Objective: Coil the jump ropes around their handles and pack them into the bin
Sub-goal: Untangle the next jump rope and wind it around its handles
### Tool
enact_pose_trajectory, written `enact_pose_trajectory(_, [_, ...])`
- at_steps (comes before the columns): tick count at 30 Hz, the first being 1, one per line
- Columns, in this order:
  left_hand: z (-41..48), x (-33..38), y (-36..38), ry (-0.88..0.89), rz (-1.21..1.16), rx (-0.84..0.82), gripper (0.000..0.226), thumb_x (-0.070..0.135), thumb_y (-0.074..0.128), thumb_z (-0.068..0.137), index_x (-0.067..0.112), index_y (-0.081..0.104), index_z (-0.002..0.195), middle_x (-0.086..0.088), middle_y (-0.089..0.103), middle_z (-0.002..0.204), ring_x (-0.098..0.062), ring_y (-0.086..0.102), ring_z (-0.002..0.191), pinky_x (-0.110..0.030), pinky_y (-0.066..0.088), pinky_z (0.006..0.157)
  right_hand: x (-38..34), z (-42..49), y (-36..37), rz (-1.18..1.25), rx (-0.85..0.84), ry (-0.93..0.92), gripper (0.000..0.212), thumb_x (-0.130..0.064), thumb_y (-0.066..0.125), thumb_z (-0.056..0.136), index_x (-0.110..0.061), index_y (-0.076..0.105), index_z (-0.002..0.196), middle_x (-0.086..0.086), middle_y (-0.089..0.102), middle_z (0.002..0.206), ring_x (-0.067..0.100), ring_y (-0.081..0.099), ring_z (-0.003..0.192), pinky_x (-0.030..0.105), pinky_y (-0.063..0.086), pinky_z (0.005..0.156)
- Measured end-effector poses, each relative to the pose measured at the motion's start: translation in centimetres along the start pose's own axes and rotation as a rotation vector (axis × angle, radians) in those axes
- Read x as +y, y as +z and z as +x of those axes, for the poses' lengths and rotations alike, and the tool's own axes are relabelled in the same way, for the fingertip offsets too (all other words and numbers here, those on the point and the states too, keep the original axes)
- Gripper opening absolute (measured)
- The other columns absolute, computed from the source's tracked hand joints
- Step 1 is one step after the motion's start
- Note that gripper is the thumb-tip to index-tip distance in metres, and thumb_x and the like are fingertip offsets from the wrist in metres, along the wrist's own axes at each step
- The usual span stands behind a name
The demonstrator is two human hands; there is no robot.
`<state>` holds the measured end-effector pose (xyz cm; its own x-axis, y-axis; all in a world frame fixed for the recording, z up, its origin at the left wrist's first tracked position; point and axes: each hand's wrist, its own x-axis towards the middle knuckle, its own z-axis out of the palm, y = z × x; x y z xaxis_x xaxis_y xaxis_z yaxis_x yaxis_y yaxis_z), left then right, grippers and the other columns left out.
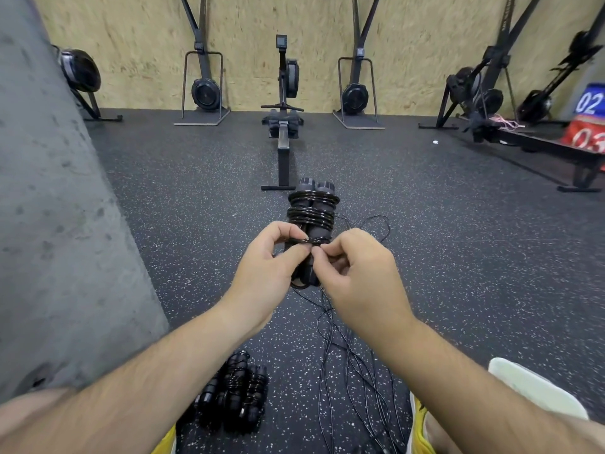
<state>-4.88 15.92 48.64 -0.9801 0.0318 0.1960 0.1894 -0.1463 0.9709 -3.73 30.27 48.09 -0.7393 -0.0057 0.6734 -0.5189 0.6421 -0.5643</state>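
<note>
A black jump rope is held upright in front of me, its two handles side by side with shiny cord coiled round them. My left hand grips the lower part of the handles and pinches the cord. My right hand pinches the cord end against the handles. Loose thin black cord trails from the bundle down to the floor. A pile of coiled black jump ropes lies on the floor by my left leg. No bin is in view.
A rowing machine stands straight ahead on the speckled rubber floor. Ski machines line the plywood wall. A grey concrete pillar rises at the left. A white and yellow shoe shows at lower right.
</note>
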Motion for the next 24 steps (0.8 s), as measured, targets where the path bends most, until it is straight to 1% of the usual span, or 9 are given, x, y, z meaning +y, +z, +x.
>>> enact_pose_trajectory(3, [-0.2, 0.3, 0.0, 0.003, -0.078, -0.063, 0.015, 0.003, 0.064, 0.09, 0.017, 0.059, 0.09, -0.003, 0.065, 0.084, -0.015, 0.058, 0.069, -0.028, 0.047, 0.06, -0.3, -0.1, -0.1, -0.024, 0.012, -0.058, 0.021, -0.023, 0.067, 0.092, -0.015, 0.056, 0.077, -0.006, 0.052, 0.076, 0.01, 0.049, 0.068, 0.03, 0.043, 0.062])
enact_pose_trajectory(5, [-0.3, 0.4, 0.0, 0.005, -0.126, -0.107, 0.015, 0.006, 0.065, 0.084, 0.014, 0.059, 0.095, -0.005, 0.064, 0.086, -0.016, 0.06, 0.069, -0.028, 0.05, 0.061, -0.4, 0.1, -0.3, -0.034, 0.034, -0.076, 0.019, -0.022, 0.066, 0.094, -0.014, 0.057, 0.08, -0.005, 0.052, 0.077, 0.01, 0.048, 0.068, 0.027, 0.041, 0.063])
enact_pose_trajectory(9, [-0.4, 0.2, 0.0, 0.038, -0.082, -0.082, 0.016, -0.002, 0.062, 0.093, 0.014, 0.061, 0.097, 0.0, 0.068, 0.091, -0.022, 0.062, 0.079, -0.034, 0.052, 0.07, -0.2, 0.4, -0.5, -0.019, 0.03, -0.059, 0.015, -0.021, 0.064, 0.096, -0.012, 0.059, 0.085, -0.004, 0.054, 0.081, 0.01, 0.05, 0.071, 0.031, 0.044, 0.065])
enact_pose_trajectory(11, [-0.2, 0.2, -0.1, 0.047, -0.068, -0.051, 0.014, 0.001, 0.064, 0.093, 0.014, 0.062, 0.098, 0.001, 0.069, 0.089, -0.022, 0.061, 0.08, -0.034, 0.051, 0.07, -0.2, 0.4, -0.6, 0.047, 0.0, -0.038, 0.011, -0.019, 0.065, 0.096, -0.012, 0.061, 0.089, -0.005, 0.057, 0.084, 0.01, 0.055, 0.075, 0.032, 0.048, 0.068])
enact_pose_trajectory(13, [0.0, 0.2, -0.3, 0.037, -0.11, -0.017, 0.012, 0.007, 0.07, 0.089, 0.015, 0.064, 0.096, -0.004, 0.068, 0.093, -0.021, 0.062, 0.08, -0.036, 0.052, 0.072, -0.1, 0.5, -0.9, 0.152, -0.043, -0.019, 0.001, -0.014, 0.066, 0.094, -0.013, 0.065, 0.094, -0.005, 0.061, 0.09, 0.01, 0.06, 0.079, 0.029, 0.052, 0.071])
enact_pose_trajectory(15, [0.2, 0.2, -0.5, 0.017, -0.154, -0.006, 0.014, 0.015, 0.072, 0.081, 0.018, 0.066, 0.094, -0.008, 0.067, 0.097, -0.021, 0.063, 0.082, -0.042, 0.053, 0.077, 0.0, 0.7, -1.0, 0.254, -0.073, 0.025, 0.01, -0.009, 0.067, 0.091, -0.015, 0.067, 0.099, -0.005, 0.063, 0.094, 0.011, 0.064, 0.083, 0.03, 0.055, 0.073])
enact_pose_trajectory(17, [0.2, 0.3, -0.5, 0.004, -0.185, -0.031, 0.013, 0.015, 0.07, 0.08, 0.019, 0.068, 0.092, -0.01, 0.067, 0.1, -0.022, 0.063, 0.086, -0.049, 0.054, 0.081, 0.0, 1.0, -1.2, 0.313, -0.072, 0.099, 0.011, -0.012, 0.068, 0.09, -0.019, 0.066, 0.098, -0.004, 0.064, 0.095, 0.013, 0.064, 0.081, 0.031, 0.056, 0.072])
enact_pose_trajectory(19, [0.2, 0.3, -0.5, -0.005, -0.217, -0.054, 0.011, 0.009, 0.069, 0.087, 0.017, 0.067, 0.094, -0.013, 0.067, 0.101, -0.026, 0.062, 0.09, -0.055, 0.055, 0.083, 0.1, 1.2, -1.6, 0.281, -0.086, 0.121, 0.006, -0.02, 0.068, 0.091, -0.02, 0.064, 0.095, -0.003, 0.063, 0.093, 0.013, 0.062, 0.078, 0.03, 0.055, 0.07])
enact_pose_trajectory(24, [0.2, 0.2, -0.4, -0.008, -0.148, -0.058, 0.008, 0.011, 0.066, 0.091, 0.016, 0.063, 0.096, -0.015, 0.066, 0.1, -0.028, 0.064, 0.088, -0.063, 0.056, 0.085, 0.3, 1.0, -1.9, 0.107, -0.153, -0.002, 0.016, -0.024, 0.064, 0.095, -0.015, 0.059, 0.082, -0.003, 0.059, 0.077, 0.015, 0.054, 0.068, 0.032, 0.046, 0.064])
